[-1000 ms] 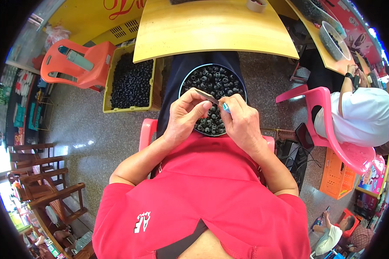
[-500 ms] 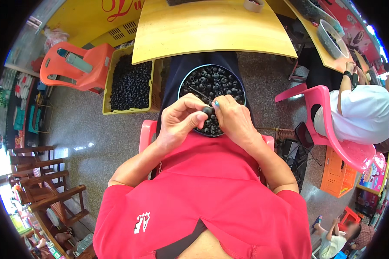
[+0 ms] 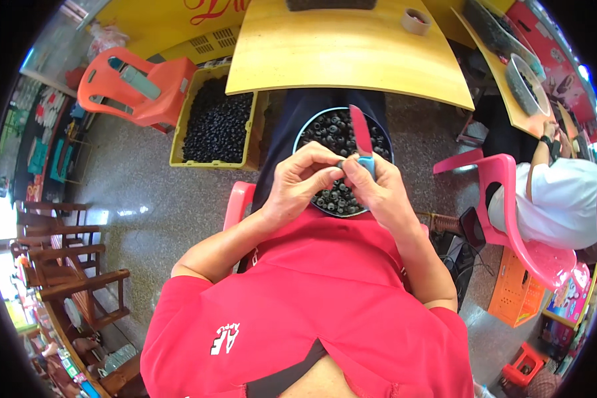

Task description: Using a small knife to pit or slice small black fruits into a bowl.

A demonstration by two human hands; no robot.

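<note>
A round bowl (image 3: 296, 134) with a light-blue rim rests on my lap. Many small dark round fruits (image 3: 336, 198) fill it, some showing a pale ring at one end. Above it, the fingertips of my left hand (image 3: 292, 186) pinch one dark round fruit, mostly hidden by the fingers. My right hand (image 3: 386, 196) is closed on the blue handle of a small knife (image 3: 360, 129). The knife's blade points up and away from me and looks red along its flat side. My right thumb touches the fingertips of my left hand.
Ahead stands a yellow table (image 3: 338, 56) with a roll of tape (image 3: 416, 22). Left of it are a yellow crate (image 3: 253, 136) of small dark pieces and an orange chair (image 3: 169, 83). At right, a person in white (image 3: 557, 205) sits on a pink chair (image 3: 497, 182).
The knife has swung from lying low, edge-on over the bowl, to pointing up with its flat side showing. My right hand has turned with it. The view has shifted slightly.
</note>
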